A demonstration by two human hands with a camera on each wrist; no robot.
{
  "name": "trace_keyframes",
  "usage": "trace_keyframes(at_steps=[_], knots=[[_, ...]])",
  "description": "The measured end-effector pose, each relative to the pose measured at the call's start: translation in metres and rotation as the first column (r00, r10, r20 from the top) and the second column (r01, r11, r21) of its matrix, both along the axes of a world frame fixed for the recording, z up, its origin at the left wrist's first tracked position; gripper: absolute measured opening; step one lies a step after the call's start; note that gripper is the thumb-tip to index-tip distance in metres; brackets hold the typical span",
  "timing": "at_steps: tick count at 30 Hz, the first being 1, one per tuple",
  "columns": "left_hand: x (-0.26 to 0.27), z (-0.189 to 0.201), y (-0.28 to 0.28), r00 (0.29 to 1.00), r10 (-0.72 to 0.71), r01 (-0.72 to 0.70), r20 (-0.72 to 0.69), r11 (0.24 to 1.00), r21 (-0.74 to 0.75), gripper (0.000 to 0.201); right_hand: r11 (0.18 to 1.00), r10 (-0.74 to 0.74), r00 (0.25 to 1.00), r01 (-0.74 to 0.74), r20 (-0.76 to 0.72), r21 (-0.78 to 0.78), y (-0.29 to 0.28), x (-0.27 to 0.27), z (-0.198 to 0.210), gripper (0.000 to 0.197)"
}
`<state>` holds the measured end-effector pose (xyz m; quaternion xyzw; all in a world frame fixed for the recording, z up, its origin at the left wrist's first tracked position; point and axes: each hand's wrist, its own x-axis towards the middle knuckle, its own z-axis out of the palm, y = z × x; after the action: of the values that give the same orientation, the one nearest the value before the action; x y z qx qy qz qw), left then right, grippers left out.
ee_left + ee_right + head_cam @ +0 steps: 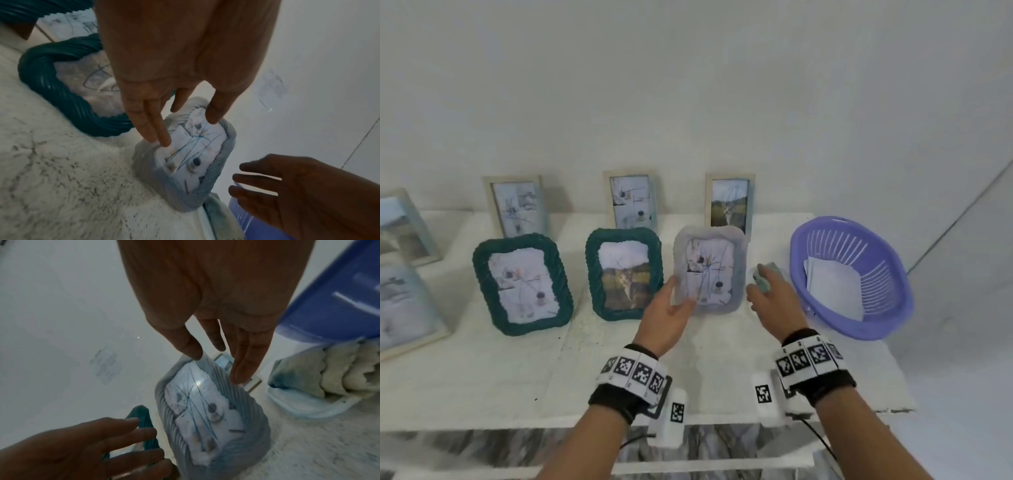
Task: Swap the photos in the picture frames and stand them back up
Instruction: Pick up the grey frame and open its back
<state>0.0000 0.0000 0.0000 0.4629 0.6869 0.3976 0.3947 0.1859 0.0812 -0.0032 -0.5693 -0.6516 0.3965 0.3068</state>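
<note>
A grey rope-rimmed picture frame (738, 274) (180, 194) (251, 451) stands upright mid-table, holding a pale photo with blue scribbles. My left hand (674, 303) (188, 130) is at its lower left edge, fingers straight, with fingertips (163, 141) touching the rim and the thumb near the top. To the frame's right, my right hand (763, 287) (217, 366) hovers with fingers spread and holds nothing. Two dark green rope frames (479, 267) (591, 274) stand upright to the left with photos inside.
Three light wooden frames (517, 205) (631, 198) (729, 202) stand along the wall, and more frames (404, 226) sit at far left. A purple basket (893, 274) holding white sheets sits at right. A folded cloth (329, 369) lies on a clear tray beside the grey frame.
</note>
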Motion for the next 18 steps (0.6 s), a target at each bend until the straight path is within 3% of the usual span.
trace_keyframes(at_steps=[6, 11, 14, 18], knots=[[0.013, -0.01, 0.02, 0.995, 0.102, -0.102, 0.006, 0.995, -0.011, 0.075, 0.987, 0.124, 0.992, -0.126, -0.022, -0.096, 0.025, -0.006, -0.007, 0.051], [0.015, -0.007, 0.015, 0.99, 0.139, -0.139, 0.005, 0.988, 0.06, 0.053, 0.997, 0.074, 0.991, -0.072, -0.115, 0.018, 0.026, 0.003, -0.008, 0.021], [0.018, 0.006, -0.002, 0.994, 0.112, -0.109, -0.02, 0.988, 0.112, 0.042, 0.998, 0.063, 0.957, -0.054, -0.285, 0.04, 0.015, 0.016, -0.004, 0.01], [0.02, 0.018, -0.027, 0.996, 0.076, -0.069, -0.052, 0.989, 0.131, 0.032, 0.991, 0.017, 0.809, -0.093, -0.588, -0.101, -0.005, 0.025, 0.002, 0.029]])
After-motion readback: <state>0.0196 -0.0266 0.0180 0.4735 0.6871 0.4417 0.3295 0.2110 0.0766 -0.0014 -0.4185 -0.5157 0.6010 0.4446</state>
